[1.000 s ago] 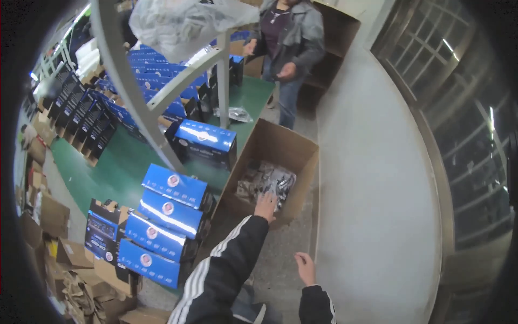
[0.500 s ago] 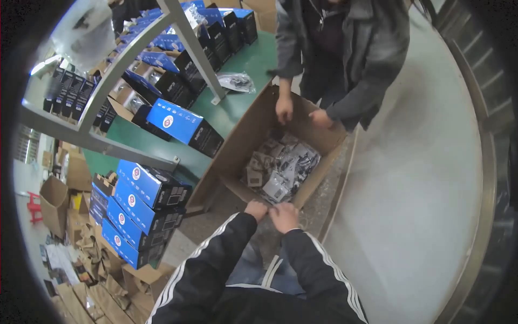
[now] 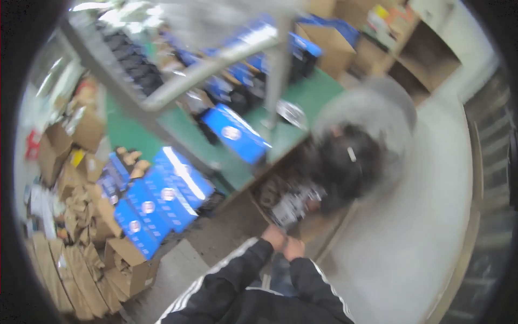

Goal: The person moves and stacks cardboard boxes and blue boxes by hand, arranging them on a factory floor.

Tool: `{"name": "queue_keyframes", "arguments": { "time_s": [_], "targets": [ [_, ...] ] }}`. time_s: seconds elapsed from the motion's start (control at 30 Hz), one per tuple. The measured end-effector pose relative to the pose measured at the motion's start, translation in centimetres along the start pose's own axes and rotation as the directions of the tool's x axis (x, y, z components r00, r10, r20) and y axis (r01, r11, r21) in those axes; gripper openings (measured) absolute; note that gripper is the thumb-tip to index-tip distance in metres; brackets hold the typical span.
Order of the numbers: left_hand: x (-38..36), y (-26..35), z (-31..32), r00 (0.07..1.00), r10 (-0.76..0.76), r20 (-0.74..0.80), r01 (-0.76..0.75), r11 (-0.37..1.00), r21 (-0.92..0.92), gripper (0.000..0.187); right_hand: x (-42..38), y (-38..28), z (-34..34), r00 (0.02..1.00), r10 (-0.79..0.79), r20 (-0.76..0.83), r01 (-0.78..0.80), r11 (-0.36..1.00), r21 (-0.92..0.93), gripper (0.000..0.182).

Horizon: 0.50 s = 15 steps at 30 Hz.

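Both my hands are at the near edge of a large cardboard box (image 3: 319,227). My left hand (image 3: 274,236) appears curled over the rim, and my right hand (image 3: 294,248) is right beside it, also closed at the edge; blur softens the fingers. Inside the box lie many small clear plastic packets (image 3: 288,210) with pale and dark contents. A co-worker (image 3: 372,135) bends low over the far side, head above the box. One of the co-worker's hands (image 3: 313,204) reaches in among the packets.
A green table (image 3: 237,175) to the left carries blue-and-black boxes (image 3: 234,132) and a metal frame (image 3: 216,70). More blue boxes (image 3: 172,191) are stacked at its near corner. Open cartons (image 3: 129,270) and brown paper crowd the lower left. A pale curved surface (image 3: 399,254) lies on the right.
The co-worker has bent from upright down over the box, with a hand now inside it. My view has turned and blurred. My hands stay at the box's near edge.
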<state>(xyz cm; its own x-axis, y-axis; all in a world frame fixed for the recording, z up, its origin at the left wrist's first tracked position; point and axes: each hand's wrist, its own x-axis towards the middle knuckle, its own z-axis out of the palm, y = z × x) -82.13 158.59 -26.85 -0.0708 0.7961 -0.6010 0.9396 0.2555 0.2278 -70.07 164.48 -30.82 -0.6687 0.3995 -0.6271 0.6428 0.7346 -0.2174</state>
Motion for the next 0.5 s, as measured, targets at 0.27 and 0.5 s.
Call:
{"name": "queue_keyframes", "arguments": {
  "time_s": [0.27, 0.5],
  "targets": [
    [-23.8, -6.2, -11.2, 0.806, -0.022, -0.592, -0.484, 0.552, -0.679, 0.033, 0.1, -1.4, -1.4, 0.975, 0.188, 0.122, -0.207, 0.963, 0.173, 0.057],
    [-44.6, -26.5, -12.6, 0.063, -0.765, -0.641, -0.246, 0.611, -0.752, 0.027, 2.1, -1.4, 2.1, 0.876, 0.473, -0.091, -0.433, 0.857, 0.279, 0.053]
  ]
}}
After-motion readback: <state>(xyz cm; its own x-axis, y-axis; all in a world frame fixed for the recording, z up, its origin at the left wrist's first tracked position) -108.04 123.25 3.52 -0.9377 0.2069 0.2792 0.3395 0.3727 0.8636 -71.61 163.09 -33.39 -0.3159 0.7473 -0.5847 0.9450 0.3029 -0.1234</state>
